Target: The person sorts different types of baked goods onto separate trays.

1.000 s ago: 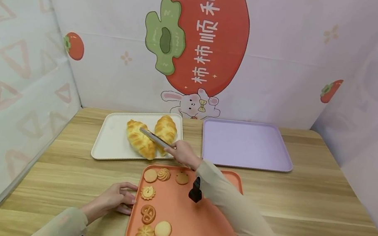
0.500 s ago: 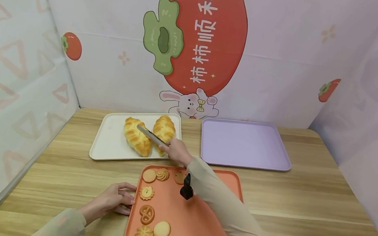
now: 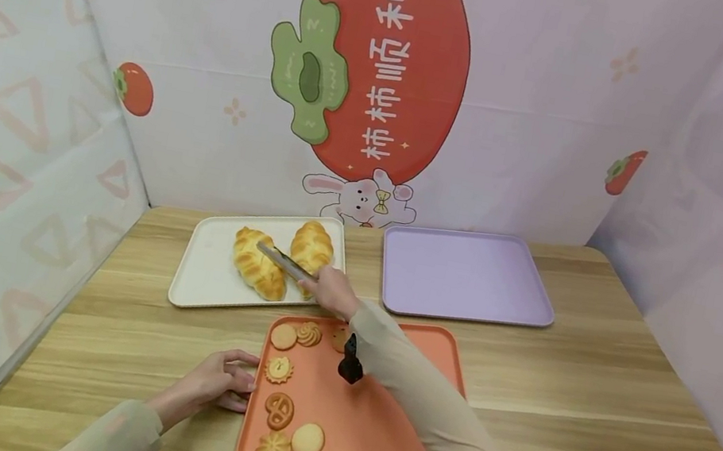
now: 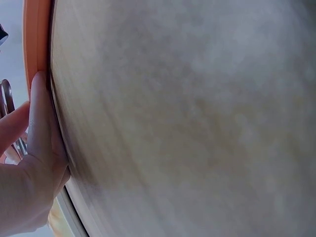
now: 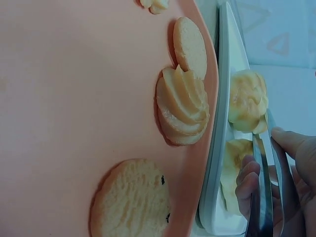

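Observation:
My right hand (image 3: 337, 292) grips a pair of metal tongs (image 3: 291, 265), which reach left over the white tray (image 3: 207, 263). Their tips overlap the left croissant-shaped bread (image 3: 252, 269) in the head view. In the right wrist view the tongs' two arms (image 5: 261, 197) stand slightly apart, ends right at that bread (image 5: 244, 101). A second bread (image 3: 312, 243) lies beside it, partly behind the tongs and hand. My left hand (image 3: 220, 381) rests at the left edge of the orange tray (image 3: 367, 440); in the left wrist view its fingers (image 4: 39, 116) lie extended against the rim.
Several cookies lie on the orange tray, among them a pretzel-shaped one (image 3: 280, 410), a round one (image 3: 308, 440) and a swirled one (image 5: 182, 106). A purple tray (image 3: 468, 277) sits at the back right. Fabric walls (image 3: 524, 166) enclose the wooden table (image 3: 587, 427).
The head view has shifted slightly, moving the scene a little left. My right hand and forearm have moved slightly left with the tongs, which stay over the left bread. My left hand keeps its place.

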The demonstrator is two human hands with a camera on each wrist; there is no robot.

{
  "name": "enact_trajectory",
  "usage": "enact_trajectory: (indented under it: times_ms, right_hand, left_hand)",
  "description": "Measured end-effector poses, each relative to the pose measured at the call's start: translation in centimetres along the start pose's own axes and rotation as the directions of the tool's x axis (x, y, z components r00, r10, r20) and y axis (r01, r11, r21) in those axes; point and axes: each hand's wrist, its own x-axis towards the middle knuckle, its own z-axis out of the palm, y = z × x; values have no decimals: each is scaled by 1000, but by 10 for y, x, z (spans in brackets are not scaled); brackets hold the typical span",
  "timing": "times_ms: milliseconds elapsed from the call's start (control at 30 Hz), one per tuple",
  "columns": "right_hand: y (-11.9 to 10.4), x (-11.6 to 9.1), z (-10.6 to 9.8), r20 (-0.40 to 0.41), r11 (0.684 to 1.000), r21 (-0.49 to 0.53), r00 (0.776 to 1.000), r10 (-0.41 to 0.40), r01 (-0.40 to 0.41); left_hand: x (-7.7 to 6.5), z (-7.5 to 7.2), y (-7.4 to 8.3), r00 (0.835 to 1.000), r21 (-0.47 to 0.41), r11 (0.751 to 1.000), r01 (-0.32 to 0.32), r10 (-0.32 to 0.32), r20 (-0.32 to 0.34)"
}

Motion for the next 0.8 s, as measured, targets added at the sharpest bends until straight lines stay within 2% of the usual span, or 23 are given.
enact_trajectory:
  times_ms: [267,533,800]
  right_hand:
    - [-4,-2,-1,5,999,-31,1000,20,-20]
    - [-7,-7,-3,-17,1000,-26,1000,-14,14]
    - [-7,-14,-3,-93,989,-140,993,-67,53]
  left_hand:
    - [-1,0,1,1000,-1,1000,-5,5,12]
    - [-3,0,3,1000,-7,1000,2,-2,15]
    - [-2,1,4,1000,3,1000,0,0,6]
